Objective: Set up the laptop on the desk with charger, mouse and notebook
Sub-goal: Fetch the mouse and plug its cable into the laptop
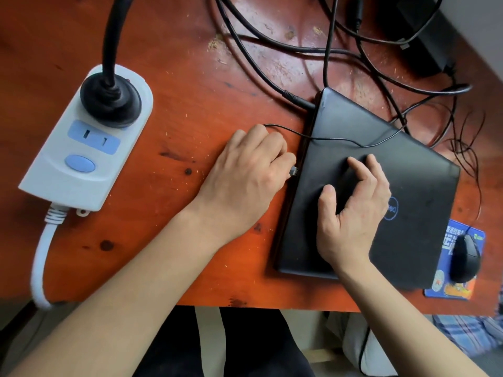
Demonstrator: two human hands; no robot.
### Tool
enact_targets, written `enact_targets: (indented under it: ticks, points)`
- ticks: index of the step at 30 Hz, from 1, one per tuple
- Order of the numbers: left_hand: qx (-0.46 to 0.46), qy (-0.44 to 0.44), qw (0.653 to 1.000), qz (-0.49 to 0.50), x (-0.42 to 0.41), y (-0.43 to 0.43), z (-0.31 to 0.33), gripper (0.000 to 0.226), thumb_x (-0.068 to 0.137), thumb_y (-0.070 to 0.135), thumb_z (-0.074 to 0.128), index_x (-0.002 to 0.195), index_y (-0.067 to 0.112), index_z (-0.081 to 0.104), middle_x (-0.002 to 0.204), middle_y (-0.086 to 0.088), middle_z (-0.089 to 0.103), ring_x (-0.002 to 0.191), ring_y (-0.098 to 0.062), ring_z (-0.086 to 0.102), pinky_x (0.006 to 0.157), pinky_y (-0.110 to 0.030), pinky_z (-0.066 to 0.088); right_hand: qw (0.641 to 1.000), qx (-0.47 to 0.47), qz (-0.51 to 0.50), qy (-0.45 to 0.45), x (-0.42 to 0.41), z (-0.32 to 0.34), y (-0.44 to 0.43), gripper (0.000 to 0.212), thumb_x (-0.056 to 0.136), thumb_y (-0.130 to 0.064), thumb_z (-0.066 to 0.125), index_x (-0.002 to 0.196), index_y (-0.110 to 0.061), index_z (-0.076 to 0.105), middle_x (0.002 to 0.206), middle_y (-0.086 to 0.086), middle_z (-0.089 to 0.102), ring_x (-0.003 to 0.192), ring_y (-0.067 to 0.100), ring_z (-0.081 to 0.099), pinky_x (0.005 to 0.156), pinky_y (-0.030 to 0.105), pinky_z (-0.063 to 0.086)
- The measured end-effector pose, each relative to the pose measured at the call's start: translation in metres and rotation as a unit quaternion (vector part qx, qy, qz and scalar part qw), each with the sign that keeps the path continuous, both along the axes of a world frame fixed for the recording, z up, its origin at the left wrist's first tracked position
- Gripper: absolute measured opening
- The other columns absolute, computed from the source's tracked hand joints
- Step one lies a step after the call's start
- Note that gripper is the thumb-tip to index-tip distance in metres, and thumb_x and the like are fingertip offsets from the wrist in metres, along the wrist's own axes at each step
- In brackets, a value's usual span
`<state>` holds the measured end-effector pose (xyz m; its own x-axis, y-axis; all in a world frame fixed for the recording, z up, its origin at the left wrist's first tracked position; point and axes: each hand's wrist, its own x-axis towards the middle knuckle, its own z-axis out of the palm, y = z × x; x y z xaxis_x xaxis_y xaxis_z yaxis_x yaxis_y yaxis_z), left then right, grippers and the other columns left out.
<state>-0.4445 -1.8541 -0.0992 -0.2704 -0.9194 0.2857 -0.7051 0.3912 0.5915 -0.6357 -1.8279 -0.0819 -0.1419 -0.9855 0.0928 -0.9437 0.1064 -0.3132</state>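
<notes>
Laptop [408,186] is lying closed on the counter [190,77], turned at an angle, logo facing up.

Left hand [245,180] is resting on the counter just beside the laptop's left edge. Its fingers [280,156] are curling round and pinching a small USB plug [294,170], whose tip is sitting at that edge; cannot tell if it is seated in a port. The plug's thin cable [340,138] is looping from the hand across the lid.

Right hand [353,213] is lying on the lid, fingers [359,167] spread and released, pressing down, grasping nothing.

Charger plug [296,100] is sitting in the laptop's far left corner; the brick [424,36] is lying at the far right among tangled leads.

Mouse [464,257] is sitting on a pad [451,292] right of the laptop.

Power strip [81,148] is lying at left, well apart, one black plug in it.
</notes>
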Motion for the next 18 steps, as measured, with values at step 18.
enact_targets:
  ticks: [18]
  points:
    - [-0.040, -0.014, 0.998, -0.038, -0.0027, -0.0031, -0.0083, 0.010, 0.095, 0.012, 0.062, 0.094, 0.005, 0.069, 0.092, -0.010, 0.063, 0.084, -0.031, 0.056, 0.072, -0.041, 0.041, 1.000, -0.003, 0.012, 0.012, 0.0001, 0.0017, -0.0017, 0.060, 0.088, -0.037, 0.047, 0.137, -0.003, 0.052, 0.151, 0.022, 0.040, 0.142, 0.039, 0.035, 0.112, 0.057, 0.029]
